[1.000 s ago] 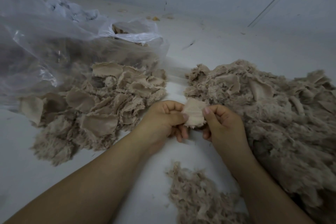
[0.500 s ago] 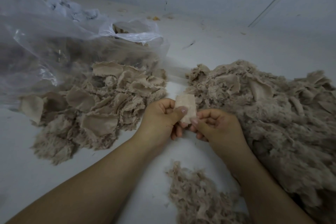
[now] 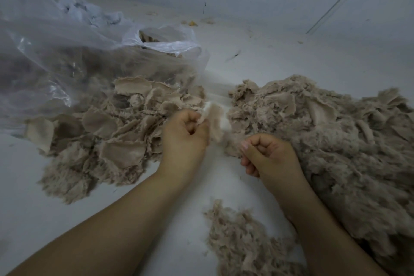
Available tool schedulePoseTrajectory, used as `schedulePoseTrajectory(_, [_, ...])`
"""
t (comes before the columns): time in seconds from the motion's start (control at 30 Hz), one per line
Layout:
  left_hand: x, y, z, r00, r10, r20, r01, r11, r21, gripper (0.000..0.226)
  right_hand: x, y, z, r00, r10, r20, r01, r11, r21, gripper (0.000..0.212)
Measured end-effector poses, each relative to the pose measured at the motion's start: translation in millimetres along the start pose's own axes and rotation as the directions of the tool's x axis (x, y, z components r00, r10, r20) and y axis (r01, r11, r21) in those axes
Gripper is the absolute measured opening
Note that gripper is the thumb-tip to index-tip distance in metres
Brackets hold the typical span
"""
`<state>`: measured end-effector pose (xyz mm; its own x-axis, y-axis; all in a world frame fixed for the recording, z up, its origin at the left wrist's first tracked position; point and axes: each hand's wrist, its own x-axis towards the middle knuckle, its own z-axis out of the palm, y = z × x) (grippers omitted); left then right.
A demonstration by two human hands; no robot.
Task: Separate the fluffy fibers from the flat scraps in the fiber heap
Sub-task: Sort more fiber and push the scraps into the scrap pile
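left hand pinches pale flat beige fabric scrap, beside sorted flat-scrap pile; right hand curled, apparently empty; big unsorted fiber heap right of it remains, roughly half left.

no text, label, brand, number or sign could be read anywhere in the view.
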<state>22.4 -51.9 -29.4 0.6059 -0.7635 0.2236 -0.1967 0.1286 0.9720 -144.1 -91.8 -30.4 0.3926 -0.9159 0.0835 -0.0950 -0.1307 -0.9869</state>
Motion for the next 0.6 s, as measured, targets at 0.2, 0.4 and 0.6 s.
schedulePoseTrajectory(0.2, [16.0,6.4,-24.3,0.977,0.211,-0.009,-0.138,0.673,0.726,0.019,1.0,0.1,1.2,0.989,0.034,-0.142,-0.027,0.998,0.048,0.031])
schedulePoseTrajectory(0.4, [-13.4,19.8,-1.1,0.800,0.439,0.409,-0.589,0.443,0.677,0.017,1.4,-1.0,-0.6,0.981,0.017,-0.194,0.008,0.992,0.127,0.025])
schedulePoseTrajectory(0.6, [-15.3,0.8,25.1,0.711,0.280,0.645,-0.698,0.394,0.598,0.017,2.0,-2.5,1.1,0.983,0.016,-0.185,0.022,0.980,0.200,0.024])
